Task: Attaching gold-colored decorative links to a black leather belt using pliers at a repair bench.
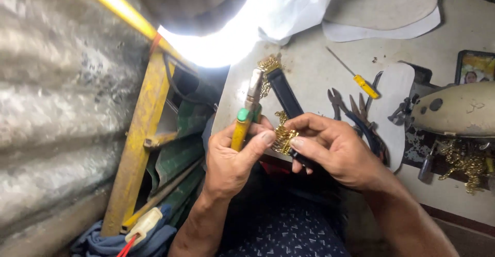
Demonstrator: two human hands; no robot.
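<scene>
My left hand (229, 156) grips a yellow-handled tool (246, 113) with a green collar and a metal tip that points up toward a bright lamp. My right hand (335, 148) holds a dark strap (286, 98) that runs up and away from me. Both thumbs and forefingers pinch a small piece of gold chain (283, 138) against the strap's near end. More gold chain (268, 65) lies by the strap's far end on the worktable (309, 66).
Pliers (356, 113), a yellow-handled screwdriver (361, 81) and pale sole cutouts (384, 6) lie on the table. A sewing machine arm (459, 110) stands at the right with gold chain (464, 164) hanging under it. A yellow frame (139, 128) and corrugated wall are on the left.
</scene>
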